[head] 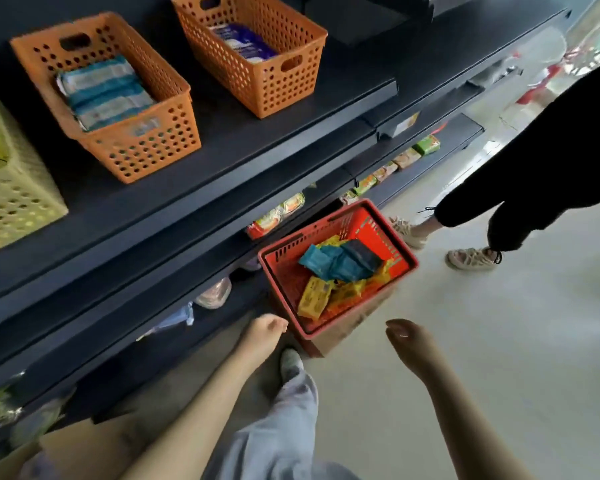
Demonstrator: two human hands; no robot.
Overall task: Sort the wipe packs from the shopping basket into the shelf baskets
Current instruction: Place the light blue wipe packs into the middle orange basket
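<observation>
My left hand [265, 329] hangs low just beside the near corner of the red plastic shopping basket [388, 220], fingers curled loosely inward and holding nothing. My right hand [407, 339] is out to the other side of that same corner, fingers together and slack, also empty and touching nothing. The shopping basket sits on a brown cardboard box [343, 332] on the pale floor [465, 341], close against the dark shelf unit [222, 140]. Inside it lie the wipe packs: several teal packs [329, 265] heaped toward the middle, one darker blue pack [362, 256] resting on top of them, and yellow packs [314, 299] spread beneath and toward the near wall.

Up on the dark shelf stand two orange perforated plastic baskets. The nearer orange basket [142, 150] holds a stack of light-blue-and-white striped packs [104, 93]. The farther orange basket [278, 88] holds purple-and-white packs [243, 41]. At the left edge is a pale yellow-green perforated basket [14, 199], only partly in view. Lower shelves carry blurred coloured packets that I cannot identify.

My grey trouser leg [284, 424] and shoe show between my arms. Another person in black trousers [534, 161] and beige sandals stands just beyond the shopping basket.
</observation>
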